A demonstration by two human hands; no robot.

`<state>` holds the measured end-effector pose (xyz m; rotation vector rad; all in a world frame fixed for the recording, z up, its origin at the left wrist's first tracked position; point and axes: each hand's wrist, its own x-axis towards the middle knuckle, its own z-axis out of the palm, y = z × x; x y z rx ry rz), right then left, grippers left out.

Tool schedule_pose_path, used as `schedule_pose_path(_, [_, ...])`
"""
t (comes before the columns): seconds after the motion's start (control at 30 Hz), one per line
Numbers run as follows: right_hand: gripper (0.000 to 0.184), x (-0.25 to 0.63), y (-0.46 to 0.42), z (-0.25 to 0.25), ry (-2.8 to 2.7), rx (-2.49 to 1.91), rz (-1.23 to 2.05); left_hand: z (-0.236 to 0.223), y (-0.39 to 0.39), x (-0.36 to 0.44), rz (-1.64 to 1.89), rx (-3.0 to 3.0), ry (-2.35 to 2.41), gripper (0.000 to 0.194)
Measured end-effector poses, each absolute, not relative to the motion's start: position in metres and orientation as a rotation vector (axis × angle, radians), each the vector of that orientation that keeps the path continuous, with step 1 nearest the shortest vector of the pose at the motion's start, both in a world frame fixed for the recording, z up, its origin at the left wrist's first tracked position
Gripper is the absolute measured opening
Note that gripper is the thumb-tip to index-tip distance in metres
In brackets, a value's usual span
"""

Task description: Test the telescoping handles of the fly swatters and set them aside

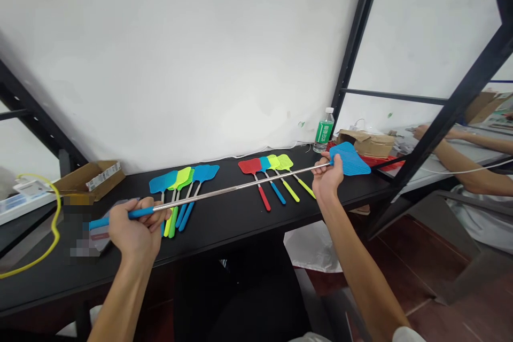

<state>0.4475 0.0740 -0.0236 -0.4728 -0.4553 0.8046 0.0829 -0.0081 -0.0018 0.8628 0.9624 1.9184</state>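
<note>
Evenly, both of my hands are closed on a blue telescopic fly swatter (240,187), which I hold above the black counter (236,224). It runs across the view from about 8 o'clock to 3 o'clock, its far right end tilted a little higher. At 8 o'clock my left grip (138,224) is wrapped around the blue handle (140,212), whose butt sticks out past my fist toward 8 o'clock. At 3 o'clock my right grip (328,176) is narrow, thumb and fingers closed where the bare metal rod (272,179) meets the blue mesh head (350,160); that head lies just beyond my thumb.

Behind and beneath the rod, other fly swatters lie on the counter. Toward 8 o'clock, close to my left grip, is an overlapping fan in blue, yellow and green, heads pointing to 1 o'clock. Toward 5 o'clock I see four more: a red swatter (250,166), a blue swatter (265,163) and two yellow-green swatters (286,161), their handles slanting toward me.

A water bottle (324,131) with a green label stands upright near 3 o'clock, beside an open cardboard box (368,144). At 9 o'clock sits another, shallow cardboard box (106,184); a yellow cable (56,224) curves nearer the counter's left end. Farther out at 3 o'clock, another person's arms (460,163) reach over a neighbouring work surface.
</note>
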Motion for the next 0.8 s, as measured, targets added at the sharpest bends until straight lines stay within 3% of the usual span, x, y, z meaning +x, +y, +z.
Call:
schedule_pose_path(0.33, [0.034,0.428,0.070,-0.025,-0.538,-0.547,0.881,-0.017,-0.010,0.103,1.570,1.132,1.003,0.050])
schedule_pose_path(0.8, [0.037,0.455,0.070,-0.015,-0.505,-0.499,0.754,-0.018,-0.004,0.082,1.538,1.256,1.111,0.055])
